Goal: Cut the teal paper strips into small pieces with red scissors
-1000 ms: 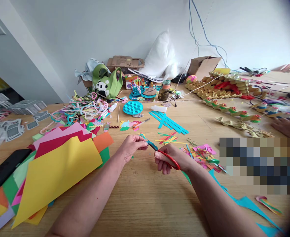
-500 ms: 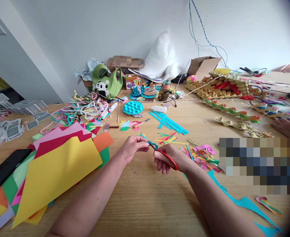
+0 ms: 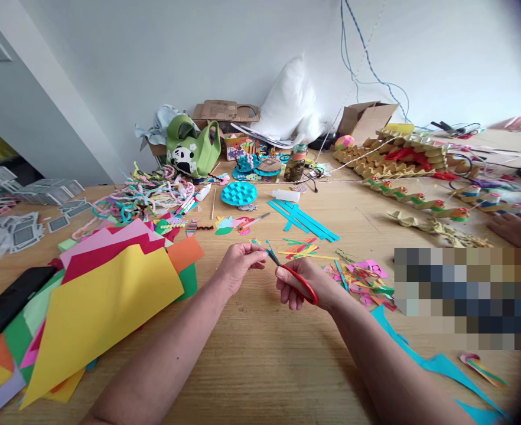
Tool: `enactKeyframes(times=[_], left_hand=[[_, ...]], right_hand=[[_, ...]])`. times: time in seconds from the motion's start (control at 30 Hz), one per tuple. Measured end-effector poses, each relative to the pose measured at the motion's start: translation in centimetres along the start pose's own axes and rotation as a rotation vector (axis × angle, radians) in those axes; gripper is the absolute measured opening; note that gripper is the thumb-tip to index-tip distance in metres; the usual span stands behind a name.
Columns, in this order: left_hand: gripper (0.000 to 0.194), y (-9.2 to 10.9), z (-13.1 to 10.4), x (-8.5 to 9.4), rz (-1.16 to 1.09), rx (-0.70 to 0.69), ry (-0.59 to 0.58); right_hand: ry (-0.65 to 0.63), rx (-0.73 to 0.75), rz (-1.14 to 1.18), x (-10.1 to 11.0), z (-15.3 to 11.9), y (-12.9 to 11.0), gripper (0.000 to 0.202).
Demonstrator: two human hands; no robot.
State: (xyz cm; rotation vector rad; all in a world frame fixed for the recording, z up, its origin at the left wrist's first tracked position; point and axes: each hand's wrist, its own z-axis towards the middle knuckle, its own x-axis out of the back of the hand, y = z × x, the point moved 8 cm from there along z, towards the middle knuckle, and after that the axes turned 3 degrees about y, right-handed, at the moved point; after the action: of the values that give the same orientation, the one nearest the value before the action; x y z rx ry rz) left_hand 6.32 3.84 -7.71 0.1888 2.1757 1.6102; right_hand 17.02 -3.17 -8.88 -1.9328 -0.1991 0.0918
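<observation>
Red-handled scissors are in my right hand, fingers through the handles, with the dark blades pointing up and left. My left hand pinches a small blue paper piece just left of the blades. The fingers partly hide this piece. Beyond my hands lie thin coloured paper strips, wider blue strips and small paper fish. A round blue scalloped piece lies farther back.
Coloured paper sheets and a black phone lie at left. Paper scraps are near my right wrist. Pipe cleaners, a green panda bag, a jar and egg cartons stand behind. Another person's hand rests at right.
The scissor blades have shifted slightly and look a little more upright, and the blue piece between my hands sits differently. My left hand has barely moved.
</observation>
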Motion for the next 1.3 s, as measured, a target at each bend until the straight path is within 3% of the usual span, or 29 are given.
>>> enactKeyframes(times=[0.33,0.63,1.03,1.3], left_hand=[[0.017,-0.06,-0.24,0.03,-0.018,-0.033,0.088],[0.016,-0.35,-0.22,-0.11,-0.019,-0.019,0.063],[0.019,-0.55,-0.41,-0.29,-0.087,-0.044,0.102],[0.018,-0.89,-0.49,-0.26,-0.114,-0.038,0.127]], right_hand=[[-0.004,0.006,0.045,-0.28,0.13,0.22,0.050],[-0.013,0.005,0.044,-0.38,0.27,0.36,0.050],[-0.019,0.083,0.079,-0.75,0.15,-0.58,0.051],[0.018,0.047,0.053,-0.32,0.43,0.10,0.049]])
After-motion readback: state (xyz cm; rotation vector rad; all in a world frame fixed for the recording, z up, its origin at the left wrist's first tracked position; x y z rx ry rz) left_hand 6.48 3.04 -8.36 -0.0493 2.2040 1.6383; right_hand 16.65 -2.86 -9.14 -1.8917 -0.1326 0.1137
